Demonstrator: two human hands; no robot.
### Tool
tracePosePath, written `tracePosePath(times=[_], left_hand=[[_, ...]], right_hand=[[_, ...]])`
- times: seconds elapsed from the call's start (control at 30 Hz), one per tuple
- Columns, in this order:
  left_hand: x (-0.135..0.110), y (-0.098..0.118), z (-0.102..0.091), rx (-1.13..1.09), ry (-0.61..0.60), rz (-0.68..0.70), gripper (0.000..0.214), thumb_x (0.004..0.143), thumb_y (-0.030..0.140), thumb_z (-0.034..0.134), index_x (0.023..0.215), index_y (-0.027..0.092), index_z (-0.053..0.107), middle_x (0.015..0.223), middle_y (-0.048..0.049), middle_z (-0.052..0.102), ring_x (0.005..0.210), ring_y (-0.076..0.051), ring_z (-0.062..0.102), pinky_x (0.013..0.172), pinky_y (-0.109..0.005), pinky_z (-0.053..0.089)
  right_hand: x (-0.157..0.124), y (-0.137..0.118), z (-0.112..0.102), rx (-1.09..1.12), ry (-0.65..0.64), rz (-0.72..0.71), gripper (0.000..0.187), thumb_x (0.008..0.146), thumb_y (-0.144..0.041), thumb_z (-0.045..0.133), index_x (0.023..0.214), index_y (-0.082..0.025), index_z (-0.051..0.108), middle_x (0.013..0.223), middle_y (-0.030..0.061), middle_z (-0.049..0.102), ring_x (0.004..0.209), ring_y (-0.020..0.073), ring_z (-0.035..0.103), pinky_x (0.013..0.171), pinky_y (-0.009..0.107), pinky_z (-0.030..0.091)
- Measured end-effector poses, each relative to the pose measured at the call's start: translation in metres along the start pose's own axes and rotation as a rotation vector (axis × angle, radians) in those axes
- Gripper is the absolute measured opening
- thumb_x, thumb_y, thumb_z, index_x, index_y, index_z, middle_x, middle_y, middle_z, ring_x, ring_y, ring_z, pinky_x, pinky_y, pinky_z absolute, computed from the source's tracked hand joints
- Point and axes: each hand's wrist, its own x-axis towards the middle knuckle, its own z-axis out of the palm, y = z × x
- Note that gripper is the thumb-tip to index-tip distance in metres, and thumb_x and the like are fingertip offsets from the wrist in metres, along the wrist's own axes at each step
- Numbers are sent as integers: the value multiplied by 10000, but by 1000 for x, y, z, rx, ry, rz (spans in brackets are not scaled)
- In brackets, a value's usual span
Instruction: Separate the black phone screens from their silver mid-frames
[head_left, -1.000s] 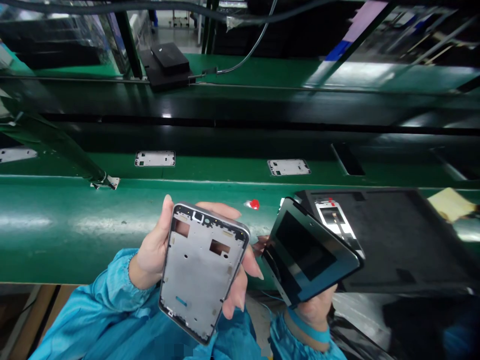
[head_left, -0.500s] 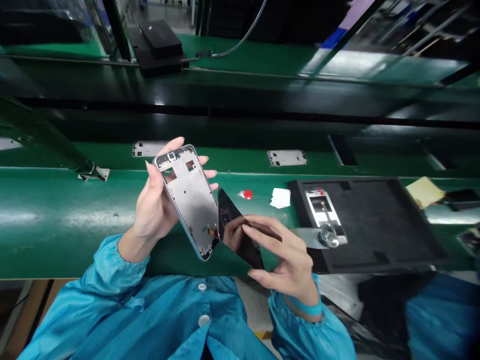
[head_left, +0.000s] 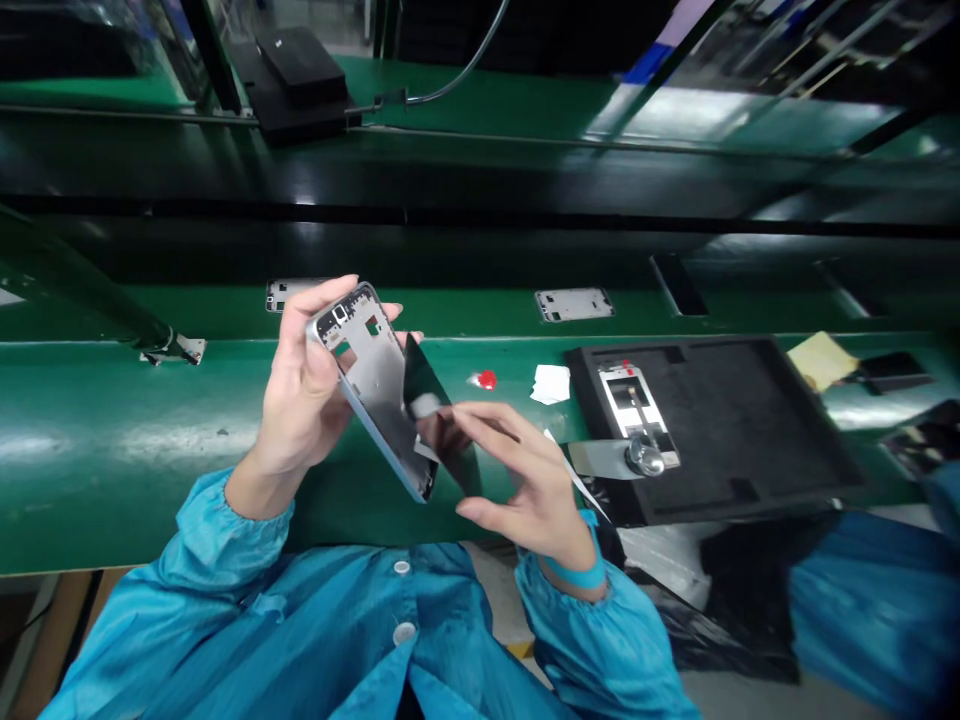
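My left hand (head_left: pixel 300 400) is closed around a silver phone frame (head_left: pixel 375 372), its inner side facing up and tilted. The frame shows cut-outs near its upper end and a bluish outer edge. In my right hand (head_left: pixel 525 470) is a dark, glossy phone screen (head_left: pixel 442 425), gripped by its right side between thumb and fingers. The screen stands at an angle over the frame's right edge, covering part of it. Where their lower parts meet is partly hidden.
A black foam tray (head_left: pixel 750 430) at the right holds a white-backed phone part (head_left: pixel 637 410), with a round metal-capped container (head_left: pixel 643 455) beside it. A white paper piece (head_left: pixel 551 384) and a red item (head_left: pixel 487 379) lie nearby. Another phone frame (head_left: pixel 574 304) lies farther back.
The phone frame has tilted more steeply in my left hand. My right hand has shifted left with the screen, bringing it further over the frame.
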Motion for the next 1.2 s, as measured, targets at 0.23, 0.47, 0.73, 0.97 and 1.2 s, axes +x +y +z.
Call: tracePosePath(times=[0.23, 0.47, 0.73, 0.97, 1.2], left_hand=[[12, -16, -12, 294, -63, 44, 544, 946, 701, 733, 1284, 279, 674, 1044, -70, 760, 888, -231, 825, 634, -262, 658], [23, -32, -24, 293, -77, 58, 494, 902, 627, 828, 1227, 274, 709, 933, -27, 684, 794, -184, 770, 588, -242, 642], [6, -37, -5, 108, 13, -114, 507, 993, 660, 701, 1345, 300, 639, 1283, -93, 764, 1110, -260, 804, 918, -411, 697], [0, -53, -3, -7, 103, -344, 755, 951, 882, 507, 1231, 210, 708, 935, -97, 830, 820, -273, 832, 763, -433, 713], [-14, -40, 15, 76, -43, -404, 679, 948, 821, 606, 1085, 194, 826, 887, -94, 835, 800, -283, 825, 721, -391, 697]], right_hand=[[7, 13, 43, 233, 157, 211, 769, 979, -703, 696, 1637, -333, 552, 1253, 110, 633, 1029, 233, 738, 902, 426, 706], [13, 20, 52, 222, 145, 190, 737, 993, -648, 717, 1649, -371, 526, 1267, 105, 609, 1021, 232, 701, 955, 484, 672], [14, 41, 79, 66, 159, 72, 640, 978, -589, 771, 1531, -280, 679, 1351, 148, 580, 1223, 299, 657, 1075, 508, 612], [16, 39, 84, 116, 360, 300, 827, 1036, -806, 463, 1618, -223, 529, 1487, 201, 511, 1064, 233, 679, 871, 410, 654], [45, 16, 48, 497, 213, 606, 769, 929, -948, 466, 641, -236, 503, 426, -65, 386, 380, 95, 362, 388, 241, 334]])
